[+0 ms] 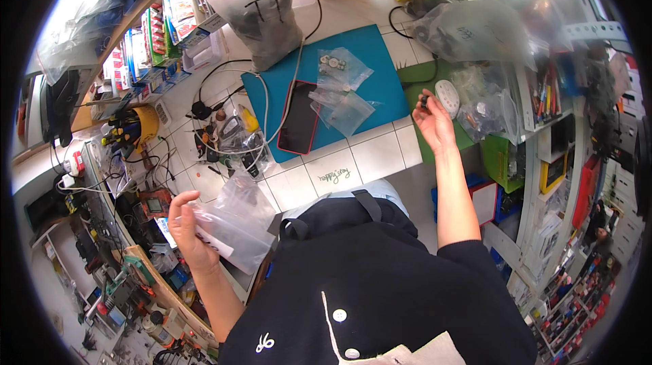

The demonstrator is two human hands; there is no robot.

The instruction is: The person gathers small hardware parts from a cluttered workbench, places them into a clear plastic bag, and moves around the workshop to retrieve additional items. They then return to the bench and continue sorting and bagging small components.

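Observation:
My left hand [190,232], out at the lower left, is closed on a clear plastic bag [238,226] with a white label on it. The bag hangs beside the near edge of the tiled counter. At the right, my right hand [435,124] pinches a small dark piece [424,101] at its fingertips; its exact kind is too small to tell. Close by that hand lies a white oval object with colored dots [447,97]. On the blue mat [387,80] between my hands rest a phone with a red edge [299,120], a small bag of round parts [341,67] and clear bags [346,110].
A large filled plastic bag [261,22] stands behind the mat, with cables looping beside it. Keys and small parts [231,134] clutter the left of the counter, near a yellow tool holder [145,127]. More bags [475,32] are piled at the right, above a green mat [424,80].

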